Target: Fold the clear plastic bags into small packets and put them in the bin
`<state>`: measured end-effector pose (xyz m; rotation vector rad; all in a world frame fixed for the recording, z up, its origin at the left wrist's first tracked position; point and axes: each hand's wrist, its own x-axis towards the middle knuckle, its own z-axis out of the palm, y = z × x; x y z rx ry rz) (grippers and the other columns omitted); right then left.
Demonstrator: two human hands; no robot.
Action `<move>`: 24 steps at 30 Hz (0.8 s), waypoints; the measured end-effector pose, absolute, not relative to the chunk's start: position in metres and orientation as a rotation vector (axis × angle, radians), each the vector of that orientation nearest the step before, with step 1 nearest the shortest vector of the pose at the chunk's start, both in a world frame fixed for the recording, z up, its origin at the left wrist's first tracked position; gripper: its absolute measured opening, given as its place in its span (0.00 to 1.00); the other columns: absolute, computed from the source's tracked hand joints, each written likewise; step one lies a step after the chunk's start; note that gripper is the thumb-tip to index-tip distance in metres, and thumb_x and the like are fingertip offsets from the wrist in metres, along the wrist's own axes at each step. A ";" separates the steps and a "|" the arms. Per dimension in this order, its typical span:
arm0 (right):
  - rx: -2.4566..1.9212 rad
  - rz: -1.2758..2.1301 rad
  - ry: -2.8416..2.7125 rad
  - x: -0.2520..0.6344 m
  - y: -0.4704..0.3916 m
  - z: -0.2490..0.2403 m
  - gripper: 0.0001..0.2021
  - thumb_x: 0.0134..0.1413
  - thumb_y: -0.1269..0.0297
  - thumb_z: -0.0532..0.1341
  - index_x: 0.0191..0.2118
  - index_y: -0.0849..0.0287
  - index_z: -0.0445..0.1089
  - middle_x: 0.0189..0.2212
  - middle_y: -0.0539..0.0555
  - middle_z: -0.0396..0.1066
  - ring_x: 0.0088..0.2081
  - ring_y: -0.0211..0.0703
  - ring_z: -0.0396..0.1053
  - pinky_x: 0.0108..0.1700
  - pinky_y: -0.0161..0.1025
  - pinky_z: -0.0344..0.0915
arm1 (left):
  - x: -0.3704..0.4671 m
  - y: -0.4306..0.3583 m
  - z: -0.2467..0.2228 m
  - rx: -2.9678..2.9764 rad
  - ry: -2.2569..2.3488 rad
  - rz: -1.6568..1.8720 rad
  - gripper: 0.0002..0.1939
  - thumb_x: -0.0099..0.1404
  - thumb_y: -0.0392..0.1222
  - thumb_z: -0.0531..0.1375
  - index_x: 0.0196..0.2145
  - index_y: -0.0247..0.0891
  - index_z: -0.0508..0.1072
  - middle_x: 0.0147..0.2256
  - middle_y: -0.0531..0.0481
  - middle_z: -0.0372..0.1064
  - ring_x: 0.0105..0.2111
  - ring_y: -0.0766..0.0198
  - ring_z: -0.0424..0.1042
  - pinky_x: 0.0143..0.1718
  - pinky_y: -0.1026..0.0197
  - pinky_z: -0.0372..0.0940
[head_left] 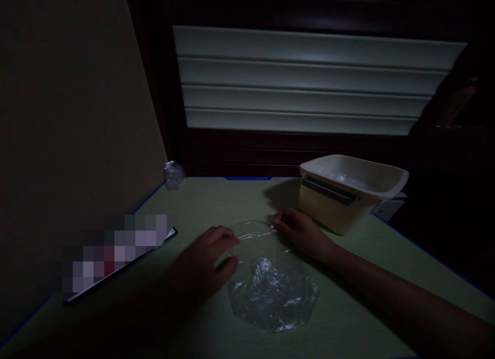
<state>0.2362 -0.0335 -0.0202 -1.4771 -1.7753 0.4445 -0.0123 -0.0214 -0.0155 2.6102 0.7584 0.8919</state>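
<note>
A thin, crinkled clear plastic bag (274, 294) lies spread on the pale green table, with its far edge between my two hands. My right hand (296, 230) is closed in a pinch at that edge's right corner, where the plastic bunches up a little. At the left corner is my left hand (211, 258), its thumb and fingers apart and the fingertips beside the plastic. Whether those fingertips touch it is hard to make out in the dim light. The near part of the bag is wrinkled and shiny.
A cream plastic bin (328, 209) with clear plastic inside stands at the back right. A blurred-out tablet or phone-like screen (119, 261) leans at the left. Crumpled clear plastic (174, 175) sits in the far left corner. A dark frame with white slats (301, 80) rises behind the table (209, 199).
</note>
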 end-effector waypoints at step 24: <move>-1.306 0.872 -1.676 0.244 -0.042 -0.016 0.12 0.45 0.62 0.62 0.36 0.61 0.67 0.27 0.52 0.69 0.27 0.39 0.67 0.31 0.37 0.63 | -0.015 -0.005 -0.011 2.230 1.068 0.765 0.06 0.55 0.40 0.56 0.29 0.37 0.72 0.30 0.51 0.73 0.33 0.61 0.72 0.37 0.61 0.65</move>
